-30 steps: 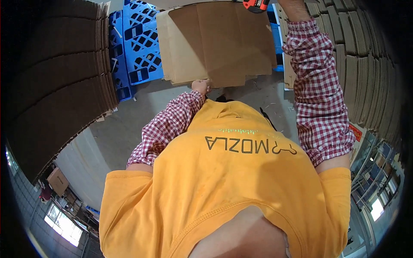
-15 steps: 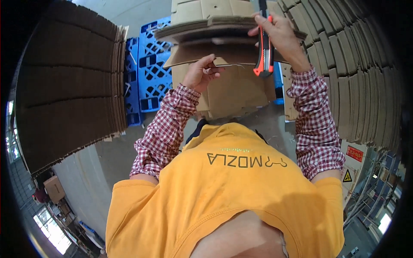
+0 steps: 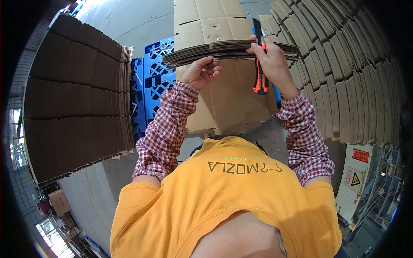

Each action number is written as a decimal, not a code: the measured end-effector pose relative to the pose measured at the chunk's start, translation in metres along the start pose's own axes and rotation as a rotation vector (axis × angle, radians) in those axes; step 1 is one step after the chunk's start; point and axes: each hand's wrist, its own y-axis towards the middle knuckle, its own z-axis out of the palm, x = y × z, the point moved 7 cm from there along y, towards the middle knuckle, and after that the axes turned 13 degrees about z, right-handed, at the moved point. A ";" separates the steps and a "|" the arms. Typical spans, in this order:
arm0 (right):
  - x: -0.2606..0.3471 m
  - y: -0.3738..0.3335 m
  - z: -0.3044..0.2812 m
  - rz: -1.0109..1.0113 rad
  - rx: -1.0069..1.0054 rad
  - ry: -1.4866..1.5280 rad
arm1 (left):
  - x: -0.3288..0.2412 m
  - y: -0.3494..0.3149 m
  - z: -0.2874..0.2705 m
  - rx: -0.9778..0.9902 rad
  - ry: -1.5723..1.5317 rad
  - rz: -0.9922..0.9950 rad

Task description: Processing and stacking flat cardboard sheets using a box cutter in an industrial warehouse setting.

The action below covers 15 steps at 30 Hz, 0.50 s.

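Note:
A bundle of flat brown cardboard sheets (image 3: 234, 46) stands edge-up in front of me, its edges running left to right. My left hand (image 3: 200, 73) is closed at its near edge, left of the middle, with curled fingers; the exact grip is partly hidden. My right hand (image 3: 272, 62) is closed around a red and black utility knife (image 3: 260, 79) at the bundle's right part. Its dark tip points away from me, and the fingertips touch or nearly touch the sheets. Flat cardboard (image 3: 234, 94) lies beneath the bundle, reaching toward my body.
A tall stack of dark cardboard (image 3: 77, 94) stands on the left, beside blue plastic pallets (image 3: 159, 81). Large stacks of folded cardboard (image 3: 344, 73) fill the right side. More flat cardboard (image 3: 213, 26) extends beyond the bundle. A white panel with signs (image 3: 353, 182) stands at lower right.
The gaping sheets have closed together into a tighter bundle, lower in the picture. My right hand and the knife also sit lower and slightly left; my left hand remains at the near edge.

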 end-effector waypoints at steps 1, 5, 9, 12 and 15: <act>0.005 0.000 0.000 -0.029 -0.037 -0.128 | -0.003 0.001 -0.001 0.000 0.003 0.005; -0.003 -0.003 0.006 -0.083 -0.202 0.011 | -0.012 -0.001 0.017 0.049 -0.028 0.017; -0.003 0.018 0.000 -0.168 -0.336 0.117 | -0.019 -0.009 0.051 0.176 0.093 0.125; -0.003 0.026 -0.004 -0.148 -0.349 0.076 | -0.051 -0.031 0.067 0.079 0.664 0.640; -0.002 0.027 -0.003 -0.144 -0.346 0.066 | -0.092 -0.061 0.101 -0.028 1.228 1.231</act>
